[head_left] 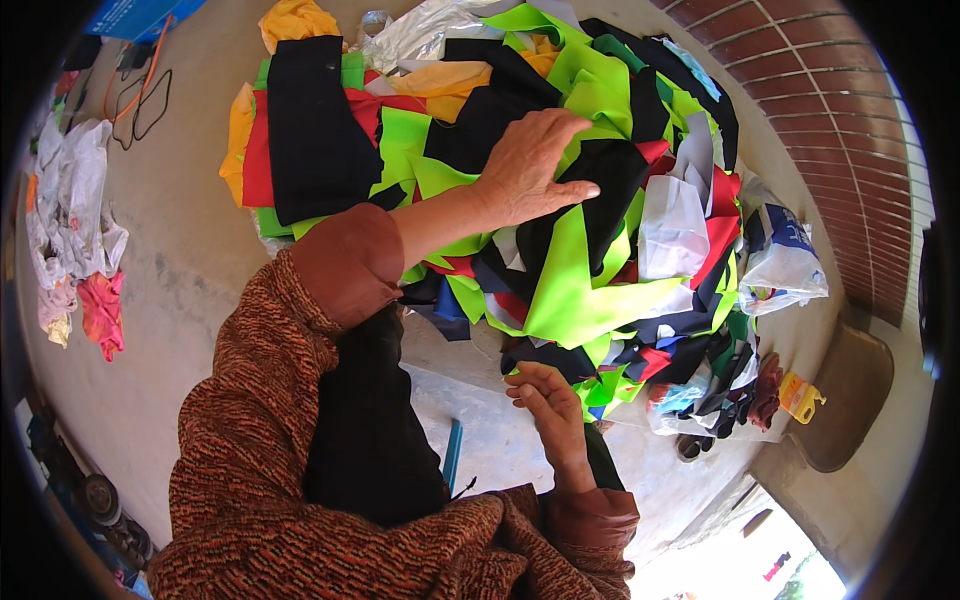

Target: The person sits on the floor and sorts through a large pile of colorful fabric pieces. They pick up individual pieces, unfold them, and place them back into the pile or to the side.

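Note:
A large heap of fabric scraps in lime green, black, red, yellow and white lies in front of me. My left hand (535,165) reaches over its middle, thumb and fingers apart, holding nothing. The thumb rests at or just above a black fabric piece (612,185); I cannot tell whether it touches. Below that a lime green fabric piece (565,290) spreads across the heap. My right hand (550,410) is at the heap's near edge, its fingers curled in toward the thumb. Whatever may be between those fingertips is too small to make out.
A folded black cloth (320,130) lies on the heap's left part. A plastic bag (785,255) sits at the right, near a brown chair (850,400) and a barred brick-red wall (830,120). Pale crumpled cloths (75,220) lie at far left; an orange cord (155,70) is behind.

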Motion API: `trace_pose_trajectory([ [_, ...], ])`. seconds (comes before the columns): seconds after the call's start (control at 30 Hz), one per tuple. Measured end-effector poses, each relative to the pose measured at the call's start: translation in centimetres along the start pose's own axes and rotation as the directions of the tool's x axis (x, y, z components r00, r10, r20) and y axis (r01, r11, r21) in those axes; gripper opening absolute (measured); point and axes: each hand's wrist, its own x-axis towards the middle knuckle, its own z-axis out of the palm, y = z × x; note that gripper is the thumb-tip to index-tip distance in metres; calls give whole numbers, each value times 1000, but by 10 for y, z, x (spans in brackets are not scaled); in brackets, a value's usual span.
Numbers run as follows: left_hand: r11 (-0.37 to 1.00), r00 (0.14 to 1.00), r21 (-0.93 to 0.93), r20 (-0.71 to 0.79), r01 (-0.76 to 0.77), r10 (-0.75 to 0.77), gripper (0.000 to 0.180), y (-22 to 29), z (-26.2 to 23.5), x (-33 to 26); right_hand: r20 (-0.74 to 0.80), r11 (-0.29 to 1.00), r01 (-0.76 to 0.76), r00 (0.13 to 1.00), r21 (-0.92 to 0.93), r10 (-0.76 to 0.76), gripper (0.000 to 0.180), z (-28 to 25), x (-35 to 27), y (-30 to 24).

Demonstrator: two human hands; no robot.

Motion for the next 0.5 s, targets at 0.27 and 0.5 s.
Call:
trace_pose_trajectory([
  [0.27, 978, 997, -195, 16, -76, 81, 18, -11, 7, 35, -1, 1000, -3, 1000, 4, 3, 30, -1, -4, -3],
  [0.5, 745, 983, -660, -47, 103, -178, 16, -4, -62, 38, 14, 998, 62, 998, 21, -62, 30, 0, -6, -7],
])
